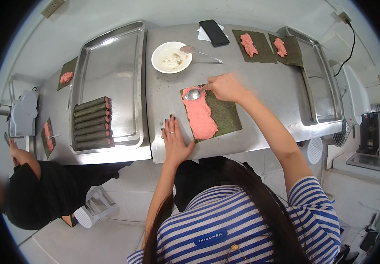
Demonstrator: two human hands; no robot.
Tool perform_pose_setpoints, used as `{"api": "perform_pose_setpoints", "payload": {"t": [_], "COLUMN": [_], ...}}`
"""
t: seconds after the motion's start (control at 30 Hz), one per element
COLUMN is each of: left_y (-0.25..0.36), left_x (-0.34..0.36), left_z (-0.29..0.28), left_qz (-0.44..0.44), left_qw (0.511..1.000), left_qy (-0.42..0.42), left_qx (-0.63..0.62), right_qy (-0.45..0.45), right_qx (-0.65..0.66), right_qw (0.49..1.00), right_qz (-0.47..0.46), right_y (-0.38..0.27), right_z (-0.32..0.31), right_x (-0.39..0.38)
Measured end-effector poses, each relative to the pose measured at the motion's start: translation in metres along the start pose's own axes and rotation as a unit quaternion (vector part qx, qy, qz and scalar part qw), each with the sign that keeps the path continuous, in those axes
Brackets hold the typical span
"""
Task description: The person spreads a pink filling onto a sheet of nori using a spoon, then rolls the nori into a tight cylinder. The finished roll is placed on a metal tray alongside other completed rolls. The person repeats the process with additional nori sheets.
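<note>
A dark green nori sheet [227,115] lies on the steel table before me. Pink paste [201,116] covers its left part in a long strip, while the right part is bare. My right hand [226,88] is closed on the handle of a metal spoon [193,94], whose bowl rests on the paste near the strip's far end. My left hand [176,141] lies flat on the table, fingers spread, its thumb by the sheet's near left corner. Beyond the sheet stands a white bowl [163,66] with some residue; a second spoon [205,55] coated in paste lies across its rim.
Far right are two nori sheets [261,49] with pink paste lumps, beside a steel tray [326,99]. A phone [214,33] lies at the back. A large tray [111,61] on the left holds several nori rolls [92,123]. A co-worker in black [49,189] works at far left.
</note>
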State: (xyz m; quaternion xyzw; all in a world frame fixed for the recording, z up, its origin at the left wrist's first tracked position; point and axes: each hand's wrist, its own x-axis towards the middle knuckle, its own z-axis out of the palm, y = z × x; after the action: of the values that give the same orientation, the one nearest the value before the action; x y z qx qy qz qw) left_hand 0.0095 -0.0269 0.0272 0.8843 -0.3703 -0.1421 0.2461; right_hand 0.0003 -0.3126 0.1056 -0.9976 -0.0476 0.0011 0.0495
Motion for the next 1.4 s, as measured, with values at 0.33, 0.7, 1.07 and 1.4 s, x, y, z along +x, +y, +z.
{"api": "perform_pose_setpoints", "payload": {"t": [0.33, 0.7, 1.07, 1.4], "left_y": [0.001, -0.001, -0.002, -0.003], "left_x": [0.000, 0.000, 0.000, 0.002], "left_z": [-0.001, 0.003, 0.002, 0.004], "left_qz": [-0.001, 0.008, 0.012, 0.014], "left_qw": [1.000, 1.000, 1.000, 1.000], "left_qy": [0.001, 0.009, 0.011, 0.013], "left_qx": [0.004, 0.005, -0.006, -0.010], "right_qy": [0.042, 0.027, 0.025, 0.019], "right_qx": [0.003, 0.010, 0.002, 0.022], "right_qw": [0.994, 0.982, 0.993, 0.992], "right_qz": [0.097, 0.187, 0.116, 0.120], "right_y": [-0.005, 0.011, 0.017, -0.010], "right_z": [0.007, 0.009, 0.020, 0.010], "right_x": [0.017, -0.024, -0.026, -0.008]}}
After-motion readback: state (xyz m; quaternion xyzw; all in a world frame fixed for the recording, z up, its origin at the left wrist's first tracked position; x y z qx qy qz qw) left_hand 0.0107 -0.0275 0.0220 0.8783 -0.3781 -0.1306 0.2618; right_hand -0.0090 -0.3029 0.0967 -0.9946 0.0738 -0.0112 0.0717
